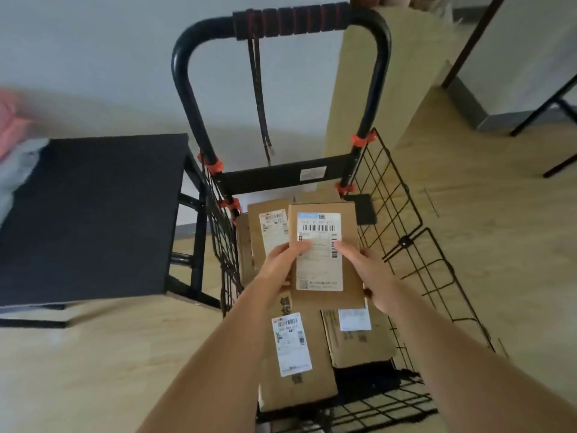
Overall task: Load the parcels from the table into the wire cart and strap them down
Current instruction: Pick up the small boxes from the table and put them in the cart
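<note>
While in one cart [406, 214], four labelled parcels [293, 389], topmost parcel [349, 223] in left hand [279, 262] and right hand [373, 271] fingers [345, 247].

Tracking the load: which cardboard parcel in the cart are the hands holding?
The brown cardboard parcel with the blue-topped white label, uppermost in the black wire cart; left hand and right hand hold it, no other.

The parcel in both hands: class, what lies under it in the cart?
Under the held parcel, other cardboard parcels show: a labelled parcel at its left, a long parcel and a flat parcel nearer. Anything directly beneath its middle is covered.
</note>
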The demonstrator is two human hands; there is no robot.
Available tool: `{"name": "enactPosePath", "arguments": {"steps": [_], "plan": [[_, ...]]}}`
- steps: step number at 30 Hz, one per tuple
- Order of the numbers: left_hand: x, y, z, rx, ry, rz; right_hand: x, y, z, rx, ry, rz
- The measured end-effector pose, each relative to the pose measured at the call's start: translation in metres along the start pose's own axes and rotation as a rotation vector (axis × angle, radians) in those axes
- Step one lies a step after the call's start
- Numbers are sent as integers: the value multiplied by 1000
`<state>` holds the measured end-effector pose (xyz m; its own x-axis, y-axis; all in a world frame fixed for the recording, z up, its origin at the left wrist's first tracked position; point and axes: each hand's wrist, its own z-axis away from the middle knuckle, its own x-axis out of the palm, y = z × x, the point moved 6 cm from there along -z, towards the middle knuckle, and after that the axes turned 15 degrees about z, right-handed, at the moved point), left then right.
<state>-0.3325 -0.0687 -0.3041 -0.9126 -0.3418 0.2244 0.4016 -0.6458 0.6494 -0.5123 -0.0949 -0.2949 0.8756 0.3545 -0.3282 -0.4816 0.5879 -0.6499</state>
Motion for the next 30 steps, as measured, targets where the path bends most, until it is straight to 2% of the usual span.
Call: {"name": "enactPosePath", "arguments": {"steps": [4,9,16,18,22,26,30], "plan": [[-16,-37,-18,-103,40,-48,18,41,-14,63,-60,-36],[-39,-83,-23,-252,105,-39,46,78,-21,199,-176,62],[-55,-105,-43,-307,116,-122,78,108,-27,328,-282,105],[-58,-105,-51,-325,94,-208,87,114,-26,396,-342,71],[-59,-93,-63,-292,30,-548,105,119,-25,471,-481,-2],[-58,-79,-73,-234,85,-781,124,127,-32,545,-535,-157],[-57,-68,-75,-158,131,-795,130,132,-36,600,-480,-202]]}}
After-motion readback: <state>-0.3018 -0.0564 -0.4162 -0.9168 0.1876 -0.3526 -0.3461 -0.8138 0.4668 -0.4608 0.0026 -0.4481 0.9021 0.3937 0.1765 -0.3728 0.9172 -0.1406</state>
